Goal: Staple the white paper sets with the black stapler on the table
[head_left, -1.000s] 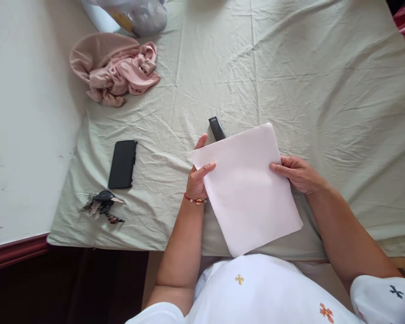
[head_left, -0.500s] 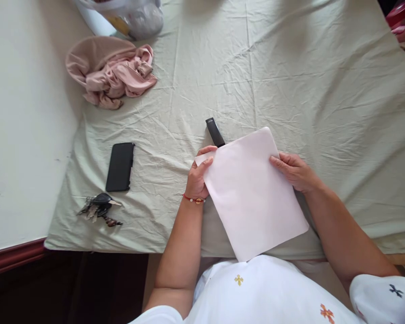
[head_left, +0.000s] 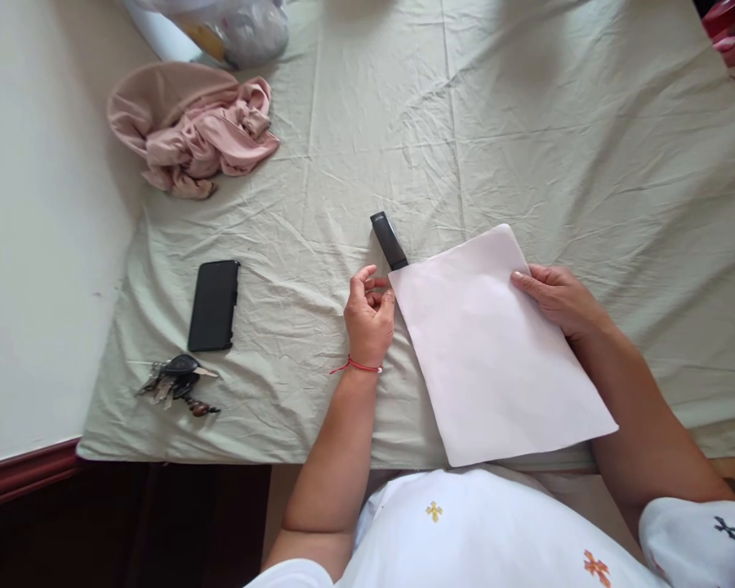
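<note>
No legible text, only a tiny unreadable pale mark [head_left: 378,218] on the black oblong object [head_left: 390,245]

A white shirt [head_left: 508,531] at bottom centre bore a yellow cross [head_left: 434,511] and an orange cross [head_left: 597,567]; its short right sleeve [head_left: 677,531] had a dark cross [head_left: 727,528]. A thin red bracelet [head_left: 363,367] circled the left wrist [head_left: 361,380].

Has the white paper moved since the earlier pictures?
Yes, the white paper has moved to the right, farther from the black phone lying on the cloth.
</note>
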The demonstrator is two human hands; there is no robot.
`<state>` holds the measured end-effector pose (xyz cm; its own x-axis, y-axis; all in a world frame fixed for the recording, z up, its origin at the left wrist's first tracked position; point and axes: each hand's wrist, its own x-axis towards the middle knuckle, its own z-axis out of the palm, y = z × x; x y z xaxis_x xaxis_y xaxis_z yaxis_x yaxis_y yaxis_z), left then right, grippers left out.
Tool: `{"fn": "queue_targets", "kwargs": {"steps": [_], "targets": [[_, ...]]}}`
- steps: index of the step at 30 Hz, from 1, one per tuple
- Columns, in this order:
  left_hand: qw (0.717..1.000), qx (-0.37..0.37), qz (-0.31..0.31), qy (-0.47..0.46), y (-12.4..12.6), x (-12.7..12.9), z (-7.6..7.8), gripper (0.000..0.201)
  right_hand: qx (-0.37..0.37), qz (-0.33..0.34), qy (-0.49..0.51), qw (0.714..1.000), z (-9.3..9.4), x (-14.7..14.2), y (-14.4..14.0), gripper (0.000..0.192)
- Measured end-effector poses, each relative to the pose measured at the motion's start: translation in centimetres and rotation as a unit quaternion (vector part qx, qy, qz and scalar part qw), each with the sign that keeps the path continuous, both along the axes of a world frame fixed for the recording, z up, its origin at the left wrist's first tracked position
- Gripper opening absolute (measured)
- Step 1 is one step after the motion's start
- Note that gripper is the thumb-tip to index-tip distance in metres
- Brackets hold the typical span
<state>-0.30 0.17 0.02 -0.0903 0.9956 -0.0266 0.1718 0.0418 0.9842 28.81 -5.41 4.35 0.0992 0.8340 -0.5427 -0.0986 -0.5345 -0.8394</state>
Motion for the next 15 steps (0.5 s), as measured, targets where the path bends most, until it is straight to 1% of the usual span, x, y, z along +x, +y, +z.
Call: {"fn": "queue_targets", "kwargs": {"steps": [3, 5, 6, 10, 12, 13, 15], "targets": [[0.995, 0.058, 0.006, 0.082, 0.0, -0.2, -0.2, 0.037, -0.005, -0.021, 0.002, 1.000, 0.0, -0.1, 0.1, 0.023], [0.988, 0.084, 0.004, 0.131, 0.0, -0.3, -0.4, 0.031, -0.009, -0.029, 0.006, 1.000, 0.1, -0.1, 0.1, 0.023], [0.985, 0.093, 0.001, 0.148, 0.0, -0.3, -0.4, 0.032, -0.010, -0.031, 0.007, 0.999, 0.1, -0.1, 0.1, 0.023], [0.972, 0.150, -0.022, 0.180, 0.0, -0.2, -0.1, 0.050, -0.008, -0.019, -0.003, 1.000, 0.1, 0.1, 0.1, 0.024], [0.964, 0.181, -0.056, 0.188, 0.0, -0.3, 0.3, 0.057, -0.005, -0.007, -0.007, 1.000, 0.2, 0.1, 0.1, 0.026], [0.960, 0.185, -0.077, 0.194, 0.0, -0.3, 0.5, 0.059, -0.001, -0.001, -0.006, 1.000, 0.2, 0.1, 0.2, 0.026], [0.956, 0.170, -0.112, 0.213, 0.0, -0.4, 0.8, 0.062, 0.010, 0.005, 0.000, 1.000, 0.3, 0.1, 0.2, 0.025]]}}
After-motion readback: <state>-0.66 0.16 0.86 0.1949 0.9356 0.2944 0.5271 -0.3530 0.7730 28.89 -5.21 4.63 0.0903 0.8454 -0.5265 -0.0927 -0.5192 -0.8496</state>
